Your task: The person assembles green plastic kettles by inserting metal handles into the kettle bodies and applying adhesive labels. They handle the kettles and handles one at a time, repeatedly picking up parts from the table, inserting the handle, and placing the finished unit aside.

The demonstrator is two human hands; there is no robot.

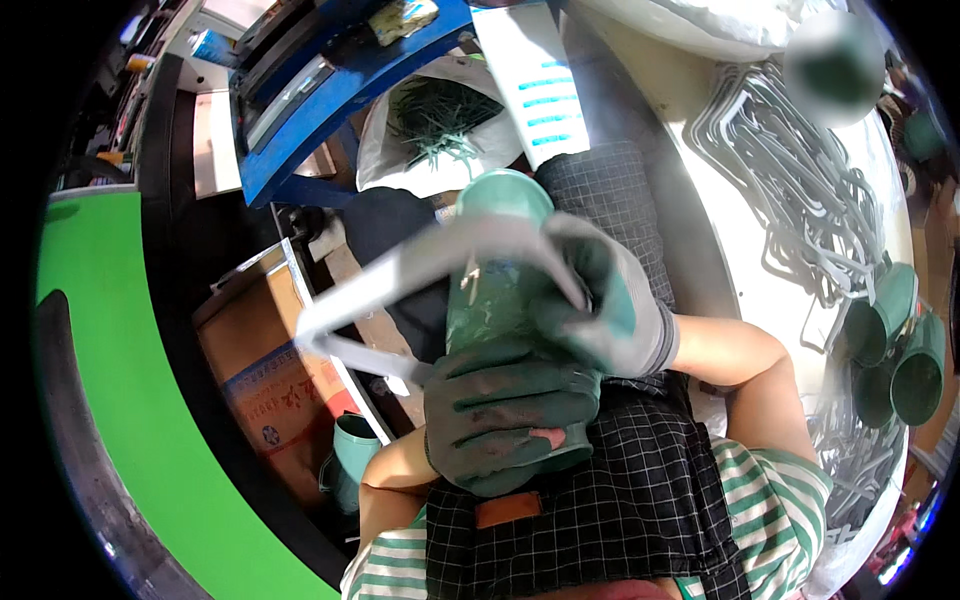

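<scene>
A green plastic cylinder (pixel 485 315) stands out from my lap, its far rim pale in the light. My left hand (pixel 512 415), in a grey and green work glove, is wrapped across its near part. A bent grey handle (pixel 395 272) loops out to the left of the cylinder, smeared by motion. One end of it runs into the curled fingers of my gloved right hand (pixel 605 300), beside the cylinder's right side. The other end reaches down towards my left wrist; whether it touches the cylinder there is hidden.
On the white table (pixel 690 180) at right lie many grey handles (pixel 790 170) and several green cylinders (pixel 910 370). A white sack (pixel 385 150) of green pieces sits ahead under a blue frame (pixel 345 100). At left are a cardboard box (pixel 250 350) and another green cylinder (pixel 355 455).
</scene>
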